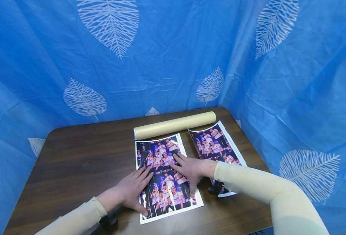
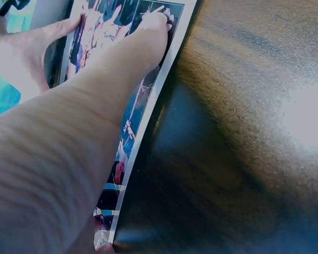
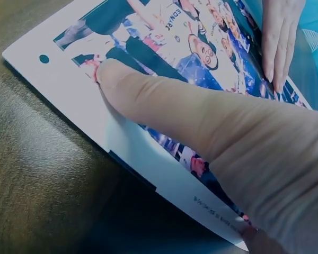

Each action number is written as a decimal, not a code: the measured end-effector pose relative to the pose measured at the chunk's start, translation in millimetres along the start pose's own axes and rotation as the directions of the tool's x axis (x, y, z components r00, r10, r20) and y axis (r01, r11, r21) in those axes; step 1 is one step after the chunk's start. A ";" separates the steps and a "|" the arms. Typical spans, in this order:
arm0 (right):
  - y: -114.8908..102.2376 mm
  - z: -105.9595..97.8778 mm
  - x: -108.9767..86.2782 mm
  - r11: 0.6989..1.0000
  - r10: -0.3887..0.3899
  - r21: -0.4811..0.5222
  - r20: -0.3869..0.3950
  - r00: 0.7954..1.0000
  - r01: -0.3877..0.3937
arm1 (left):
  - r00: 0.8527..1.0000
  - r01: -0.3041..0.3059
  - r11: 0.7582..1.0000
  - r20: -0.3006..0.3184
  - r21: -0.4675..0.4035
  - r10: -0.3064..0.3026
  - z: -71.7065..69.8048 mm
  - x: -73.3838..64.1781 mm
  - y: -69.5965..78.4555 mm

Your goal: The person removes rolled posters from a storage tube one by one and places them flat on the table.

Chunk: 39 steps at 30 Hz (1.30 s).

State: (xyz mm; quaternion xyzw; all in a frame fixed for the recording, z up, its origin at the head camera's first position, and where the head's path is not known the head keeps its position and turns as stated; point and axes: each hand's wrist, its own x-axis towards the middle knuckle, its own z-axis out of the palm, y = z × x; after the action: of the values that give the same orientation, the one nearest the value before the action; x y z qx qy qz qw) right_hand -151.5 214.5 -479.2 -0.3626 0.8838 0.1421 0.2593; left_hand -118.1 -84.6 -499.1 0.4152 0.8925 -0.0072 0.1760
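Observation:
A glossy printed sheet with a white border lies on the brown table, covered with photos of a group of people in white shirts. My left hand rests on its left edge, fingers spread and fairly straight. On the right edge lies my right hand, also spread out flat. In the right wrist view the right thumb presses near a corner of the sheet, by a dark dot on the white margin. The left wrist view has the left thumb on the print along its border.
A similar printed sheet lies to the right, partly under my right forearm, its far end curling. Behind both sheets is a long cream roll. Blue curtains with white leaf patterns enclose the table at the back and sides.

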 end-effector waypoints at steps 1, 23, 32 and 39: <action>0.4 0.5 -0.1 1.000 -0.003 -0.004 0.002 1.000 0.003 | 1.000 -0.004 1.000 -0.003 0.003 0.004 0.6 0.0 -0.2; -2.4 4.7 -5.0 0.998 -0.051 -0.036 -0.030 0.998 0.050 | 0.999 0.014 1.000 0.034 0.004 -0.014 -2.0 -0.5 2.3; -8.5 8.5 -14.9 0.993 -0.110 -0.055 -0.049 0.993 0.107 | 0.998 -0.054 0.998 0.041 -0.045 0.056 0.1 -8.7 1.5; -10.1 11.6 -15.6 0.991 -0.120 -0.064 -0.053 0.991 0.117 | 0.998 -0.050 0.998 0.035 -0.032 0.051 3.6 -10.8 0.9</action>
State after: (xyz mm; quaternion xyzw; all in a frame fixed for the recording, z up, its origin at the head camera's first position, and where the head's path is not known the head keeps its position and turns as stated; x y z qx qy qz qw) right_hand -130.7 221.4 -480.6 -0.4260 0.8630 0.1429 0.2309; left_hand -109.9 -92.5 -499.0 0.4348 0.8784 0.0035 0.1984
